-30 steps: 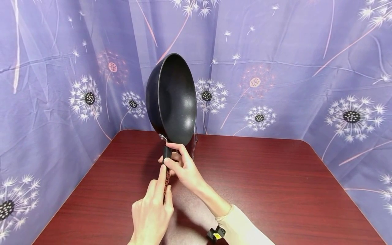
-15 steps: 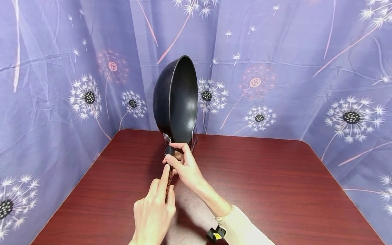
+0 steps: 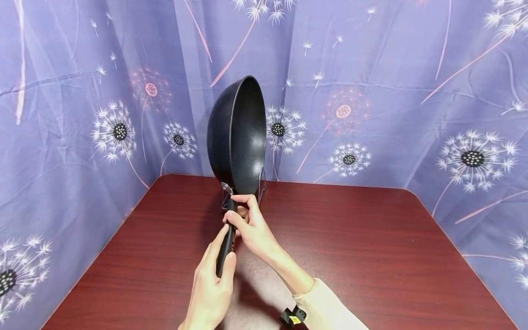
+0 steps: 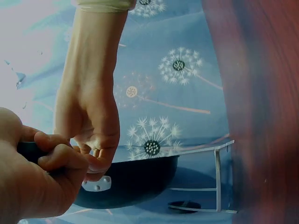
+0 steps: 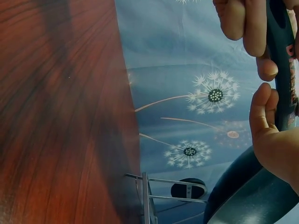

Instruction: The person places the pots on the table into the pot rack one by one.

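Note:
A black wok (image 3: 247, 133) stands on its side, its hollow facing right, in a thin wire rack (image 3: 262, 185) at the back of the table. Its dark handle (image 3: 224, 252) points toward me. My left hand (image 3: 210, 284) grips the rear of the handle, fingers along its left and thumb on the right. Farther up, close to the metal bracket (image 3: 226, 187), my right hand (image 3: 251, 224) holds the handle between thumb and fingers. In the left wrist view the left fingers curl round the handle end (image 4: 32, 150). The wok hides most of the rack.
The red-brown wooden table (image 3: 350, 252) stretches away to the right. A purple curtain (image 3: 392, 114) with a dandelion print hangs around its back and sides. A small black device (image 3: 293, 316) sits at the right sleeve (image 3: 326, 307).
The wok has shifted right and slightly down into the rack. Its handle has turned so that its broad black face shows, and the left hand has rolled with it.

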`<state>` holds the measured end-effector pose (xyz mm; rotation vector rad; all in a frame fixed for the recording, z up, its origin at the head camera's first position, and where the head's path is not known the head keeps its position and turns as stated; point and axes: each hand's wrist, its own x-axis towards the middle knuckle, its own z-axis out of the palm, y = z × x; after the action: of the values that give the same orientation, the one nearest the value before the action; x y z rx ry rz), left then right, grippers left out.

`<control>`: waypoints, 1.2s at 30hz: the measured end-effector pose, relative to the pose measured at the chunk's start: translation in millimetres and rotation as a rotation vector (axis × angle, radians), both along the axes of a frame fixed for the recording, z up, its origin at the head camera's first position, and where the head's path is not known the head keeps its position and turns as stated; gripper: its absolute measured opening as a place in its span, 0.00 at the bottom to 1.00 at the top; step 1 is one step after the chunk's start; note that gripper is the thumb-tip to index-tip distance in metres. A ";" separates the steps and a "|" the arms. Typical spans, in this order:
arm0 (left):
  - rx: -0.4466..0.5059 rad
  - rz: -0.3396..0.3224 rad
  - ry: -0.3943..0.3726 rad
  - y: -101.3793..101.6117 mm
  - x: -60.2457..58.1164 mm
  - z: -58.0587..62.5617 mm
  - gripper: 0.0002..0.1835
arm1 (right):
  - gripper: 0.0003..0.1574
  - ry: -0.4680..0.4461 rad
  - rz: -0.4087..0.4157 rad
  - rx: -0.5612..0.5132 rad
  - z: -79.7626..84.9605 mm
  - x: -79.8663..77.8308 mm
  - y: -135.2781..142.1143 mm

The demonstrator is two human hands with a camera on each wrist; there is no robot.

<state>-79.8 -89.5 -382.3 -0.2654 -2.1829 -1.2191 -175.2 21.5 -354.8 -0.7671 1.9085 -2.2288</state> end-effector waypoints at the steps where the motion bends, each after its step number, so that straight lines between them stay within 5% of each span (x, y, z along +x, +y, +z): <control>1: 0.031 -0.018 -0.041 0.0 0.2 -0.4 0.32 | 0.25 0.003 -0.002 0.005 0.2 0.4 0.4; 12: 0.439 -0.375 -0.315 -0.6 -0.4 3.2 0.23 | 0.25 0.037 -0.016 0.057 -1.7 0.4 5.4; 23: 0.461 -0.402 -0.214 2.9 -0.4 -4.2 0.23 | 0.28 0.048 -0.021 0.106 -3.5 1.7 10.9; 31: 0.349 -0.313 -0.052 8.2 -4.0 -12.3 0.27 | 0.26 0.060 -0.022 0.098 -6.4 1.9 15.1; 36: 0.354 -0.282 -0.074 11.4 -2.4 -14.0 0.28 | 0.25 0.043 -0.023 0.105 -8.8 2.7 18.6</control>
<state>-82.2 -78.0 -396.3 -0.3919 -1.9897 -1.7695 -172.5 40.1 -363.6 -0.7876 2.0455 -2.1216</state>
